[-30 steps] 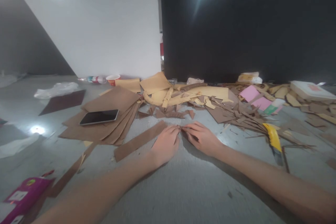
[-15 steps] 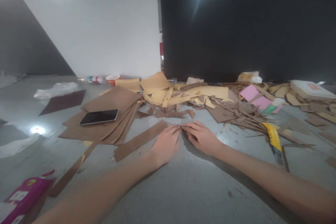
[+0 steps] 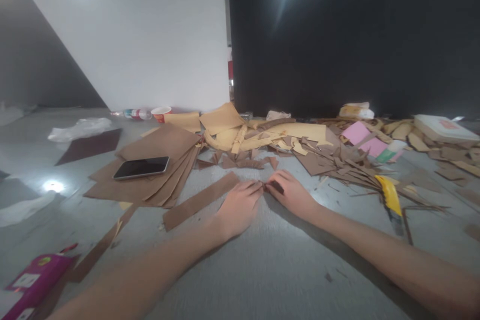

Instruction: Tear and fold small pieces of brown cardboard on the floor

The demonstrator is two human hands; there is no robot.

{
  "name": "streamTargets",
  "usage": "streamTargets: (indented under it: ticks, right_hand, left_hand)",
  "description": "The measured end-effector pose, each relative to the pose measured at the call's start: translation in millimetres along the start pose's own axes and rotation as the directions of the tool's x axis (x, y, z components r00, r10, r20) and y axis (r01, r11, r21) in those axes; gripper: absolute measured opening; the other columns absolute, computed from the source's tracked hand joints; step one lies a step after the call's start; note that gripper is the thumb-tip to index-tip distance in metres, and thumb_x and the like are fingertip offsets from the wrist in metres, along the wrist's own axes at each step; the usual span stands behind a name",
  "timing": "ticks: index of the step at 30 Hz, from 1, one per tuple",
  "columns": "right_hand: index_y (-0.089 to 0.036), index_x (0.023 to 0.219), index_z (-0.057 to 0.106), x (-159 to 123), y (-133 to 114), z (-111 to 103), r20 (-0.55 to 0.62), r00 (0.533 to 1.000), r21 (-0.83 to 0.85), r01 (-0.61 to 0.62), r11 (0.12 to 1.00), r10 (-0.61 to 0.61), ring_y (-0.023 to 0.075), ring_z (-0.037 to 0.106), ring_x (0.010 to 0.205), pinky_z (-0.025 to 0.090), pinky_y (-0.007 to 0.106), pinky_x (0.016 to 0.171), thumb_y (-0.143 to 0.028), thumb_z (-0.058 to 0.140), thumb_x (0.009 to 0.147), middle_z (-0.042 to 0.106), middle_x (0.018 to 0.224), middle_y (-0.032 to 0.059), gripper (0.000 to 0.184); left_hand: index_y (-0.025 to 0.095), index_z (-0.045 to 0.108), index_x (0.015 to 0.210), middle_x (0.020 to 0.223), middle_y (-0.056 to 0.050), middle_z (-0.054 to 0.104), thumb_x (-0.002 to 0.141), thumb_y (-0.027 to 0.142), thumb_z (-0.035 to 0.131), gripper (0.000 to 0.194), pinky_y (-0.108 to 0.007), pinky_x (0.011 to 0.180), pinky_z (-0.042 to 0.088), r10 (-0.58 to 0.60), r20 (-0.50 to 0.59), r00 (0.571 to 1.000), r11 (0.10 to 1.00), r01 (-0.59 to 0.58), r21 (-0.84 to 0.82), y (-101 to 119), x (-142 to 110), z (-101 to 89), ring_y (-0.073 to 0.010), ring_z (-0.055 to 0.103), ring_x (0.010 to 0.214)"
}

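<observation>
My left hand (image 3: 242, 207) rests low over the grey table with its fingers closed at a small brown scrap (image 3: 264, 186), which looks like paper or thin card. Facing it, my right hand (image 3: 291, 196) pinches the other end of the same scrap. The fingertips hide most of its shape. Just left of my left hand lies a long brown paper strip (image 3: 200, 201), flat and slanting. Torn brown pieces (image 3: 247, 163) lie beyond both hands.
A phone (image 3: 141, 167) lies on stacked brown sheets (image 3: 165, 142) at the left. Nearer is a purple packet (image 3: 41, 277). To the right are a heap of brown scraps (image 3: 345, 165) and a yellow-handled cutter (image 3: 390, 195). Yellow paper pieces (image 3: 221, 120) lie at the back.
Both hands have shifted slightly to the right. My right hand's fingers have curled further, and more of the brown scrap shows between the fingertips.
</observation>
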State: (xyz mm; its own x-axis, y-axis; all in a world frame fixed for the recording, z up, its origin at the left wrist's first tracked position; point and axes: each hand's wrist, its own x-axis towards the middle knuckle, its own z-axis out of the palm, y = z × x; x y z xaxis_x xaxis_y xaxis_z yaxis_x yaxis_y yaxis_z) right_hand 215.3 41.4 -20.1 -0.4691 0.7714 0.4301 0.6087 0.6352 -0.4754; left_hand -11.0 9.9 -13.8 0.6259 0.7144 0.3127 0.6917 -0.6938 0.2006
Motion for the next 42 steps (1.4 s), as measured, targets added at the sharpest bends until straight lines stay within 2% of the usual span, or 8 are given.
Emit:
streamTargets:
  ticks: [4,9,16,23,36,42]
  right_hand:
    - [-0.022,0.091,0.061,1.9,4.2,1.3,-0.006,0.999,-0.003,-0.043,0.999,0.043,0.0223,0.062,0.094,0.049,0.038,0.086,-0.027,0.056,0.105,0.065,0.095,0.0051,0.015]
    - [-0.022,0.092,0.062,2.2,4.2,0.7,0.025,0.998,-0.041,-0.050,0.998,0.051,0.0223,0.062,0.096,0.045,0.039,0.088,-0.024,0.054,0.105,0.066,0.097,0.0049,0.015]
    - [-0.021,0.092,0.064,-0.5,13.5,7.5,0.009,0.999,-0.063,-0.048,0.997,0.049,0.0219,0.060,0.095,0.047,0.037,0.087,-0.023,0.050,0.105,0.060,0.105,0.0076,0.019]
    - [-0.021,0.095,0.062,-2.4,9.5,7.2,0.023,0.998,-0.141,-0.054,0.989,0.058,0.0242,0.061,0.103,0.040,0.041,0.094,-0.024,0.048,0.106,0.059,0.107,0.0078,0.018]
    - [-0.020,0.093,0.058,-3.4,2.5,6.4,0.042,0.998,-0.293,-0.035,0.955,0.049,0.0261,0.057,0.099,0.038,0.041,0.089,-0.015,0.047,0.102,0.058,0.105,0.0097,0.016]
    - [-0.021,0.095,0.058,-1.8,-1.9,2.2,0.059,0.995,-0.240,-0.062,0.969,0.078,0.0253,0.057,0.103,0.038,0.043,0.093,-0.024,0.046,0.107,0.059,0.107,0.0079,0.018]
  left_hand:
    - [0.012,0.064,0.140,0.149,-0.013,0.062,0.103,0.016,0.041,0.044,-0.048,0.118,0.044,0.023,0.033,0.999,0.999,-0.024,0.043,1.9,0.1,-2.1,-0.0280,0.051,0.144]
    - [0.011,0.063,0.140,0.150,-0.014,0.061,0.102,0.013,0.042,0.044,-0.048,0.116,0.045,0.044,0.075,0.996,0.993,-0.052,0.109,2.4,0.7,-3.7,-0.0301,0.052,0.143]
    - [0.009,0.062,0.139,0.151,-0.016,0.059,0.099,0.010,0.045,0.043,-0.047,0.116,0.045,0.060,0.116,0.991,0.987,-0.076,0.142,4.6,2.3,-5.6,-0.0315,0.052,0.143]
    - [0.010,0.061,0.139,0.151,-0.017,0.059,0.100,0.012,0.043,0.043,-0.048,0.116,0.044,0.058,0.092,0.994,0.991,-0.069,0.114,4.0,0.8,-3.2,-0.0313,0.051,0.143]
    - [0.012,0.061,0.140,0.150,-0.015,0.060,0.099,0.010,0.041,0.045,-0.049,0.114,0.045,0.055,0.074,0.996,0.995,-0.061,0.083,3.1,0.4,-1.0,-0.0304,0.051,0.142]
    - [0.011,0.061,0.140,0.151,-0.014,0.060,0.100,0.011,0.043,0.045,-0.049,0.115,0.044,0.043,0.086,0.995,0.994,-0.052,0.093,4.2,0.5,-3.0,-0.0314,0.051,0.142]
